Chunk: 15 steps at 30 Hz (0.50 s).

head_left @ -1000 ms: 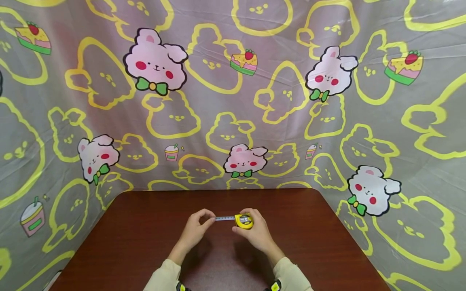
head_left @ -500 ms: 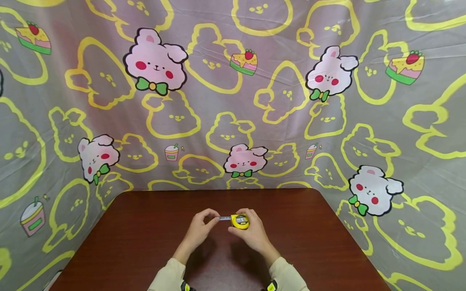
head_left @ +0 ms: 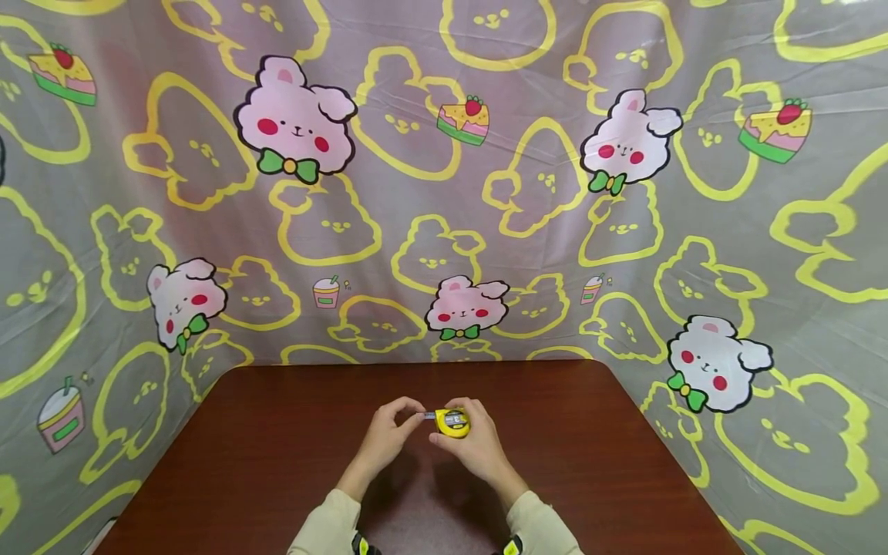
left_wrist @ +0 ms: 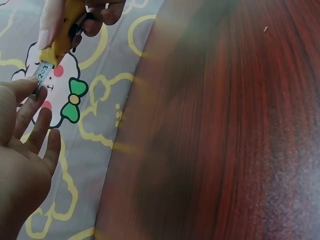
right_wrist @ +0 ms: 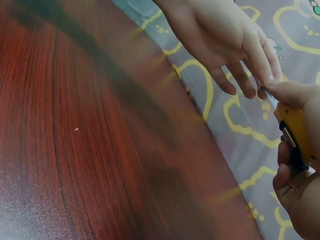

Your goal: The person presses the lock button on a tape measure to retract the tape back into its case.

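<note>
A yellow tape measure (head_left: 453, 422) is held above the table in my right hand (head_left: 480, 441), thumb on its near side and fingers over the far side. A short length of white marked blade (left_wrist: 43, 75) sticks out of its mouth toward the left. My left hand (head_left: 388, 435) pinches the blade's end between thumb and index finger, its other fingers loosely spread in the left wrist view. Only a small gap lies between the left fingertips and the yellow case (right_wrist: 292, 125). In the right wrist view a black clip shows on the case's underside.
Below the hands is a dark red-brown wooden table (head_left: 277, 432), with a tiny pale speck (right_wrist: 76, 129) on it. A grey curtain (head_left: 388, 193) printed with yellow outlines and rabbit faces encloses the back and both sides.
The exposed blade has become shorter. My left hand has moved right and my right hand with the tape measure has moved slightly left, bringing them closer together.
</note>
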### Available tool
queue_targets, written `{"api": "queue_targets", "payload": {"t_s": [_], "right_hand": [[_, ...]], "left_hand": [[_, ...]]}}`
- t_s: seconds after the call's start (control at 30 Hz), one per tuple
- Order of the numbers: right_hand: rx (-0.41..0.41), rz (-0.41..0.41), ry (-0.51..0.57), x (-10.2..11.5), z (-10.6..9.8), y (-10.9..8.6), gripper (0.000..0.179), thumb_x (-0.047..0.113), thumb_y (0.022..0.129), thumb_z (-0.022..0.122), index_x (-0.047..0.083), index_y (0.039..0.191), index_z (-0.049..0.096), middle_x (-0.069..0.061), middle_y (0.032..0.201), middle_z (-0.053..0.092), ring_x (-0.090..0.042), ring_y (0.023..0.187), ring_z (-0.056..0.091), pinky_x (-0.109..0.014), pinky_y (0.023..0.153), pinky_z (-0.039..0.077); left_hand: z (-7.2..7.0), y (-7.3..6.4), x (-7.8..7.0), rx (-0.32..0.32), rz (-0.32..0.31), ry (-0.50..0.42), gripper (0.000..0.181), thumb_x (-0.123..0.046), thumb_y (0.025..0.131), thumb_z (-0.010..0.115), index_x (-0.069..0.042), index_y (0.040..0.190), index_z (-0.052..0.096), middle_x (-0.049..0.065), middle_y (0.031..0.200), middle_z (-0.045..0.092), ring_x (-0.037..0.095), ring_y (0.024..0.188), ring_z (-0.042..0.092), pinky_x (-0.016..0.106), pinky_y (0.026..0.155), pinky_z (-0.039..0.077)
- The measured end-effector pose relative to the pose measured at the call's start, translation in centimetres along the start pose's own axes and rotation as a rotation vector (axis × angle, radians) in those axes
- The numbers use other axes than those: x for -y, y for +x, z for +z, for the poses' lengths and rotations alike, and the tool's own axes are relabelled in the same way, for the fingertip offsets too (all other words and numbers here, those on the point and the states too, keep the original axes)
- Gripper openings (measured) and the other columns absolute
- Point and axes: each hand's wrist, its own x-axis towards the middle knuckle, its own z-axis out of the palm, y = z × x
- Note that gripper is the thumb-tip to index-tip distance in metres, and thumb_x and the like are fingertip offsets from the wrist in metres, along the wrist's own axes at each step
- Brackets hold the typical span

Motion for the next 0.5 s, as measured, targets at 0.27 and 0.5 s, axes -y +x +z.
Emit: {"api": "queue_targets", "payload": {"t_s": [0.27,0.5], "right_hand": [[-0.001,0.016,-0.005,0.0,0.4,-0.1,0.054,0.031,0.076,0.094,0.013,0.118,0.066,0.001,0.107,0.056,-0.019,0.094,0.057,-0.032,0.076,0.049],[-0.021,0.002,-0.016,0.1,0.8,-0.1,0.055,0.031,0.074,0.095,0.013,0.117,0.066,0.003,0.106,0.057,-0.018,0.094,0.058,-0.033,0.077,0.048]], "left_hand": [[0.5,0.1,0.2,0.008,0.005,0.006,0.005,0.003,0.094,0.071,0.000,0.098,0.071,0.008,0.093,0.069,0.022,0.090,0.062,0.038,0.080,0.048],[0.4,0.2,-0.6,0.061,-0.001,-0.008,0.007,0.006,0.095,0.070,0.002,0.100,0.071,0.012,0.096,0.070,0.029,0.093,0.063,0.048,0.084,0.049]]}}
